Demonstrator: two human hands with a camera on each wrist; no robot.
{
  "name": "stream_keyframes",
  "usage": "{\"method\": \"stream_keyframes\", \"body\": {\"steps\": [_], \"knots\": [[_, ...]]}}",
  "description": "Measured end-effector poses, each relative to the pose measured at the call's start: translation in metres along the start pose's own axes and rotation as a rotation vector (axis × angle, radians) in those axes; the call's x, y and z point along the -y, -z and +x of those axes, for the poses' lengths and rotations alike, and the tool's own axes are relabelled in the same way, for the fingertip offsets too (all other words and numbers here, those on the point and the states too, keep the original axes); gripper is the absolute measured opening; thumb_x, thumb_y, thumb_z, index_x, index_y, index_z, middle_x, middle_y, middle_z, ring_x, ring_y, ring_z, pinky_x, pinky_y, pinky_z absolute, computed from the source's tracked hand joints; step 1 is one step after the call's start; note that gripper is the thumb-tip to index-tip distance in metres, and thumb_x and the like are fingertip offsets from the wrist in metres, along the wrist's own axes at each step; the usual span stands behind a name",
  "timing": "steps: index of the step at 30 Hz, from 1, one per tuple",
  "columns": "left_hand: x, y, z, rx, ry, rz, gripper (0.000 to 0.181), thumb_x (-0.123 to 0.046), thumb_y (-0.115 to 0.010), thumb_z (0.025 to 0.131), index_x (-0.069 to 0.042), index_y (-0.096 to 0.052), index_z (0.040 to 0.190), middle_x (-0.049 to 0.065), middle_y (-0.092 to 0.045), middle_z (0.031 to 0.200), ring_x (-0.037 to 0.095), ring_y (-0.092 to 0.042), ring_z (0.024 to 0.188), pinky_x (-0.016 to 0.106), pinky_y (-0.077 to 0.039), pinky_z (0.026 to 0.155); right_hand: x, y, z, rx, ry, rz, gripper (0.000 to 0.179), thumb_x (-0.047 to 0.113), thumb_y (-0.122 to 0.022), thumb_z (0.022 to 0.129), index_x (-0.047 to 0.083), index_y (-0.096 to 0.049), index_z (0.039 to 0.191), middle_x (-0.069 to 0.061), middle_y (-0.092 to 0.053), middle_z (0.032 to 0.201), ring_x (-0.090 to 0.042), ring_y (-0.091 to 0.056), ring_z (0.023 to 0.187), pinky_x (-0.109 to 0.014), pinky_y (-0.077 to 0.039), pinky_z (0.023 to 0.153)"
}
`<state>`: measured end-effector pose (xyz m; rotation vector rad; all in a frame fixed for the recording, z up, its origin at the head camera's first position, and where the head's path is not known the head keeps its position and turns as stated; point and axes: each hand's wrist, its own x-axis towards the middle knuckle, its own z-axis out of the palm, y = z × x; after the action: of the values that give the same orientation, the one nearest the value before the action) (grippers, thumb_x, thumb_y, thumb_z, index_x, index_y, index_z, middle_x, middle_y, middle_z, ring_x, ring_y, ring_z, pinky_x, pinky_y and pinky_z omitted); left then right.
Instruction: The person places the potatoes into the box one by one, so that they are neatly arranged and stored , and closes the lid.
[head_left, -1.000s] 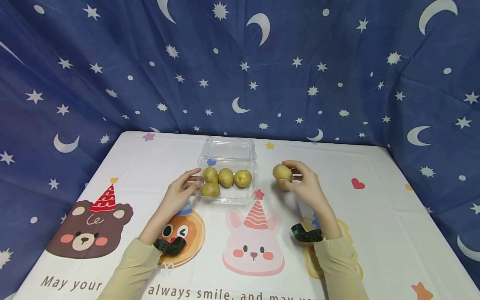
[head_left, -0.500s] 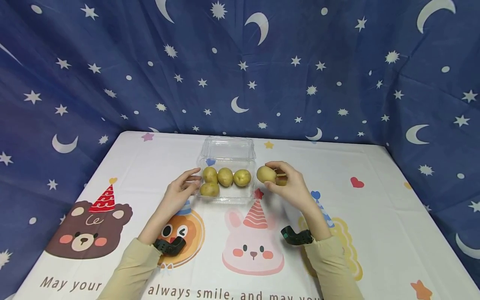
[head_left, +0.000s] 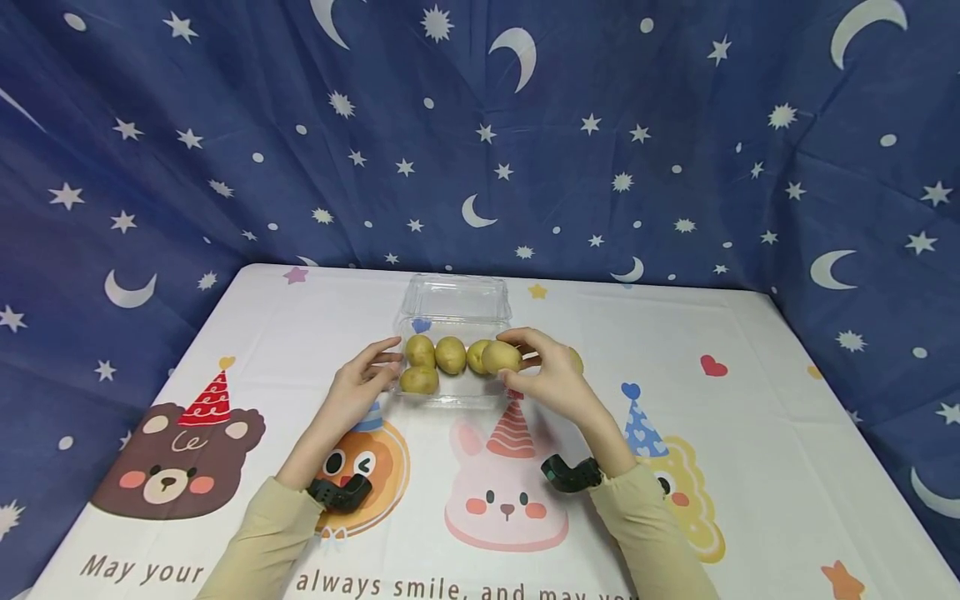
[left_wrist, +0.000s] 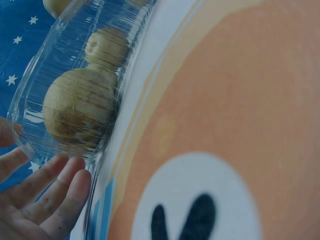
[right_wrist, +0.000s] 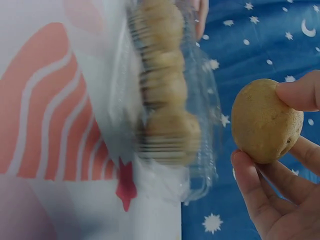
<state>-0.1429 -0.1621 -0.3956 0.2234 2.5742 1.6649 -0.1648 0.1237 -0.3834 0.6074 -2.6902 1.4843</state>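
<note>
A clear plastic clamshell box [head_left: 474, 390] stands with its lid [head_left: 456, 295] folded back. Several yellowish potatoes [head_left: 450, 355] lie inside, most of them toward the left. My right hand [head_left: 553, 377] pinches another potato [right_wrist: 265, 120] between thumb and fingertips, above the box's right side; in the head view it partly covers a potato in the box. My left hand [head_left: 360, 380] is at the box's left end, its extended fingers [left_wrist: 55, 190] right at the clear wall. One more potato [head_left: 576, 360] shows behind my right hand, mostly hidden by it.
The box rests on a white tablecloth [head_left: 750, 467] printed with cartoon animals and lettering. A dark blue curtain [head_left: 675, 125] with moons and stars hangs behind the table's far edge. Each wrist wears a black device, such as the right wrist's camera [head_left: 572, 473].
My right hand has carried its potato leftward, from right of the box to over its right side. The potato left behind now shows right of that hand. My left hand has stayed put.
</note>
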Motion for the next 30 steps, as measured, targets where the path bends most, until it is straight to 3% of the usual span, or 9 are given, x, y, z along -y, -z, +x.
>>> {"method": "stream_keyframes", "body": {"steps": [3, 8, 12, 17, 23, 30], "knots": [[-0.001, 0.000, 0.000, -0.002, -0.003, 0.001, 0.043, -0.009, -0.049, 0.099, -0.002, -0.045, 0.141, 0.029, -0.058, 0.127, 0.040, -0.065, 0.104, 0.038, -0.057, 0.082, 0.000, -0.005, 0.003, 0.040, 0.009, -0.012, 0.044, 0.009, -0.071, 0.078, 0.009, -0.061, 0.121, -0.006, -0.065, 0.115, -0.020, -0.060, 0.098, -0.034, -0.055, 0.085], [0.002, 0.000, 0.002, -0.001, -0.004, 0.005, 0.043, -0.009, -0.049, 0.099, -0.002, -0.045, 0.142, 0.029, -0.058, 0.127, 0.039, -0.065, 0.105, 0.029, -0.057, 0.079, 0.002, -0.012, 0.006, 0.084, 0.043, -0.057, 0.044, 0.010, -0.071, 0.078, 0.009, -0.062, 0.121, -0.004, -0.066, 0.116, -0.019, -0.058, 0.094, -0.030, -0.054, 0.084], [0.019, -0.002, 0.008, -0.003, -0.004, -0.004, 0.044, -0.012, -0.050, 0.099, -0.006, -0.044, 0.143, 0.026, -0.059, 0.128, 0.037, -0.065, 0.105, 0.022, -0.055, 0.076, 0.004, -0.018, 0.009, 0.117, 0.063, -0.074, 0.044, 0.010, -0.070, 0.077, 0.010, -0.062, 0.121, -0.003, -0.066, 0.114, -0.018, -0.059, 0.093, -0.029, -0.054, 0.084], [0.036, -0.003, 0.013, -0.009, -0.009, -0.016, 0.045, -0.018, -0.052, 0.100, -0.011, -0.044, 0.144, 0.022, -0.060, 0.129, 0.033, -0.066, 0.106, 0.023, -0.056, 0.077, 0.006, -0.026, 0.012, 0.164, 0.055, -0.084, 0.043, 0.011, -0.070, 0.078, 0.010, -0.062, 0.120, -0.004, -0.065, 0.111, -0.018, -0.060, 0.092, -0.032, -0.054, 0.085], [0.039, -0.003, 0.013, -0.010, -0.009, -0.026, 0.046, -0.019, -0.052, 0.099, -0.011, -0.044, 0.144, 0.022, -0.060, 0.130, 0.033, -0.066, 0.106, 0.025, -0.057, 0.077, 0.008, -0.035, 0.017, 0.214, 0.070, -0.116, 0.042, 0.011, -0.070, 0.077, 0.009, -0.062, 0.119, -0.006, -0.065, 0.113, -0.017, -0.059, 0.092, -0.039, -0.054, 0.083], [0.038, -0.003, 0.013, -0.004, -0.011, -0.029, 0.046, -0.018, -0.051, 0.100, -0.011, -0.043, 0.144, 0.022, -0.059, 0.130, 0.033, -0.066, 0.106, 0.026, -0.057, 0.078, 0.009, -0.042, 0.022, 0.239, 0.093, -0.222, 0.042, 0.017, -0.071, 0.076, 0.011, -0.064, 0.116, -0.003, -0.065, 0.111, -0.013, -0.056, 0.095, -0.027, -0.049, 0.082]]}}
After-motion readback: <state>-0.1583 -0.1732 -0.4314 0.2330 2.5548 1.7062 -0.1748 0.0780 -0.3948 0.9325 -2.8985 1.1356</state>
